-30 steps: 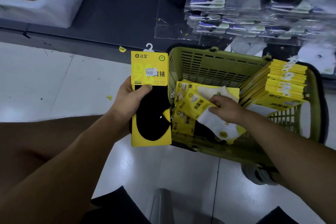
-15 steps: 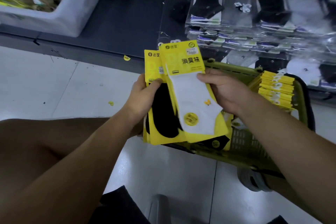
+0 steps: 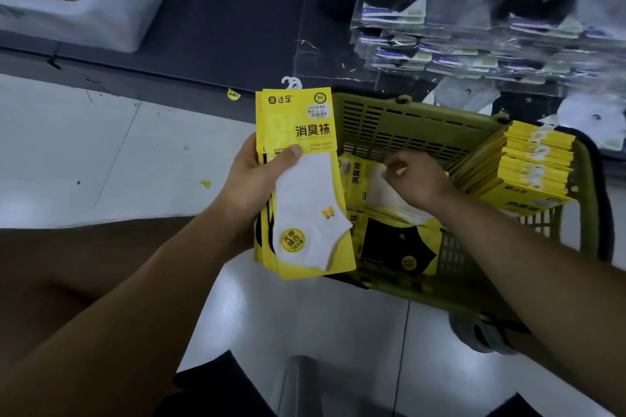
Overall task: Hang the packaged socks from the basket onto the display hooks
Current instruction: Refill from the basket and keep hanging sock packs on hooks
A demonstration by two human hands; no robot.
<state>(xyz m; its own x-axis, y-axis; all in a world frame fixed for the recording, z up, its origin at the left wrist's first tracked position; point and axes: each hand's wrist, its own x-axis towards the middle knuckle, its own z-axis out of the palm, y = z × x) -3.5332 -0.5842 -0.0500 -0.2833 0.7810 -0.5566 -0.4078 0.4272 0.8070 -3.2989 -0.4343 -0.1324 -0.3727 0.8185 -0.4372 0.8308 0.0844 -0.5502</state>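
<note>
My left hand grips a small stack of yellow sock packs, thumb across the front one, which shows a white sock; a white hanger hook sticks out on top. The olive-green basket stands on the floor to the right of the stack. My right hand reaches into the basket with curled fingers touching a white-sock pack; a firm hold is not plain to see. A black-sock pack lies below it. A tidy stack of yellow packs leans at the basket's right side.
Clear-bagged socks hang in rows at the upper right above a dark shelf base. A white bin sits at the upper left. Pale floor tiles spread to the left. My knee and a shoe are near the basket.
My right hand let go of the white-sock pack, now on the front of the left hand's stack, and went back down into the basket. The left hand's thumb now holds that pack.
</note>
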